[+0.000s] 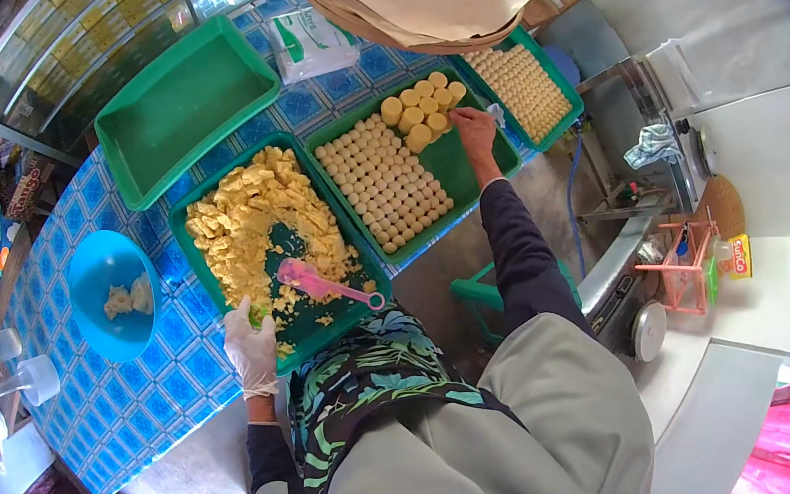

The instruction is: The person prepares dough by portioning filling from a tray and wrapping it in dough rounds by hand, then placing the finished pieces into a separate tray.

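A: Head view. Hands?

B: Well apart. My right hand is at the yellow cylinders in the green tray; pinch unclear. My gloved left hand curls by a light-green piece beside the dough; grip unclear.

A: Risk?

B: A careless knuckle could topple cylinders onto the pale balls.

A: Textures?

B: Dough crumbly; cylinders flat-topped; balls rounded.

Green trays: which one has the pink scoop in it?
The tray of crumbly yellow mass, by the gloved left hand. The pink scoop lies in it; no scoop shows in the other three.
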{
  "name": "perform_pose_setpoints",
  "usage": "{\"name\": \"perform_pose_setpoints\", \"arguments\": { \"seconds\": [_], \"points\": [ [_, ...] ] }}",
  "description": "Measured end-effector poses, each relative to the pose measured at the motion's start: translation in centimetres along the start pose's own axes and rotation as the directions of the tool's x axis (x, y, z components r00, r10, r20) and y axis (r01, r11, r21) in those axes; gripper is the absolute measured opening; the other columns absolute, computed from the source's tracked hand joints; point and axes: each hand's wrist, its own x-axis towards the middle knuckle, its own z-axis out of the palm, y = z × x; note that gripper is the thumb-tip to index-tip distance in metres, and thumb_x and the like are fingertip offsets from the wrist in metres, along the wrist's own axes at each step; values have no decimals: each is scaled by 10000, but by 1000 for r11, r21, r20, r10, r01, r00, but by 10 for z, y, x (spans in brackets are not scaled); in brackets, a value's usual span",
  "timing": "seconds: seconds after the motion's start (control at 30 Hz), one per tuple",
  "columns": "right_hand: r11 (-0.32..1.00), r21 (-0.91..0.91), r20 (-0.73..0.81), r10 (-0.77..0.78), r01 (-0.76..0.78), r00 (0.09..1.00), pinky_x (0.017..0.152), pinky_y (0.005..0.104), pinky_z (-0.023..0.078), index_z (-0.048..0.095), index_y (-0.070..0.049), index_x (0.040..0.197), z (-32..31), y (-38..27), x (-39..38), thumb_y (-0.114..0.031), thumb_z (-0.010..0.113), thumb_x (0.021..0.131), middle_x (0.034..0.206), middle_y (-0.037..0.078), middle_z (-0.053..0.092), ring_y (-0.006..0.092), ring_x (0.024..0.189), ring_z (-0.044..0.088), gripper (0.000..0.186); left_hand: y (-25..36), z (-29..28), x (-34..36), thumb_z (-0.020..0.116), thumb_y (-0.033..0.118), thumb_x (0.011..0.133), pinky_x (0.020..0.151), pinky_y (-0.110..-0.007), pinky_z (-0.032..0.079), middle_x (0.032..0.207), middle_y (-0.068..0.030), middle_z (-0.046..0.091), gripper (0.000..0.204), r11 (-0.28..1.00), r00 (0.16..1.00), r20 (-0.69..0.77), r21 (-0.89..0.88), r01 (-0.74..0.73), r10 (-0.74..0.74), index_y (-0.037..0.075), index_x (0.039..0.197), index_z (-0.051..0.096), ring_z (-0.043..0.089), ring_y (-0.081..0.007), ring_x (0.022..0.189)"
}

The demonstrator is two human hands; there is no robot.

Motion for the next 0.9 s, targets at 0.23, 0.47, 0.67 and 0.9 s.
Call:
{"name": "perform_pose_setpoints", "arguments": {
  "seconds": [0.23, 0.47, 0.67, 0.9],
  "points": [
    [958, -268, 132, -73, 106, 989, 678, 384, 524, 766, -83, 901, 14, -11, 12, -194, 698, 790, 814, 148, 704, 293, 756, 687, 172, 3, 4, 1, 668, 171, 779, 800, -395, 488, 993, -174, 623, 448, 996, 997, -3, 30, 81, -81, 17, 1198, 629, 606, -308, 866],
    [950, -127, 49, -280, 285, 959, 627, 381, 495, 726, -22, 878, -19, 2, 12, -149, 724, 775, 744, 154, 665, 289, 653, 626, 163, 15, 13, 9, 669, 182, 766, 837, -428, 492, 978, -205, 612, 446, 994, 994, 10, -6, 108, -108, 17, 1178, 622, 606, -369, 926],
    [978, 105, -1, -183, 182, 983, 625, 266, 485, 713, -16, 877, -26, -119, -78, -52, 704, 845, 765, 41, 676, 103, 684, 594, 49, 8, 6, -9, 674, 189, 772, 827, -420, 495, 951, -188, 621, 436, 992, 996, -32, -95, 83, -86, 23, 1173, 629, 611, -352, 914],
    [857, 368, 390, -494, 361, 777, 679, 269, 513, 727, -35, 908, 12, -163, -199, 88, 673, 752, 794, 48, 699, 113, 794, 648, 206, 10, 12, -11, 674, 170, 780, 754, -385, 513, 1020, -191, 614, 450, 994, 994, 66, -62, 86, -82, 18, 1199, 623, 625, -296, 811]
  ]
}}
